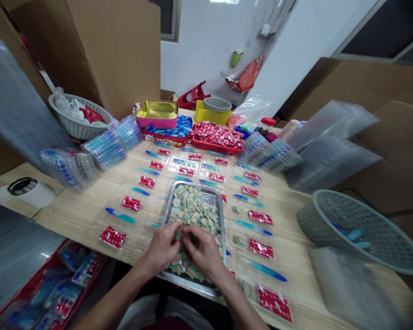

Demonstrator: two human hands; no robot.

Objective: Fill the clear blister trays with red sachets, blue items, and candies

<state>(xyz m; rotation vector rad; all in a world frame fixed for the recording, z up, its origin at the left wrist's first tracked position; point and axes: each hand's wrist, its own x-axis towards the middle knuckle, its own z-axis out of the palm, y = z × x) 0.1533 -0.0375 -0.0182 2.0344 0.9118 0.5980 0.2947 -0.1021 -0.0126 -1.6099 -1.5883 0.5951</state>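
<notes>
Over a metal tray (221,215) heaped with small green-and-tan square pieces (192,206), my two hands meet. My left hand (165,243) is closed, pinching a few of the square pieces between thumb and fingers. Beside it, my right hand (201,247) has its fingertips pressed together at the same pieces. Around the tray lie clear plastic trays in rows, holding red patterned packets (261,249) and blue pens (254,228). Some on the right also hold small green pieces (240,240).
Behind the rows stand a red tray of red packets (216,135) and a tub of blue items (179,128). Stacked clear trays (105,149) flank the left. A grey basket (316,220) stands right; a white flask (34,192) lies left. Below is a red crate (17,293).
</notes>
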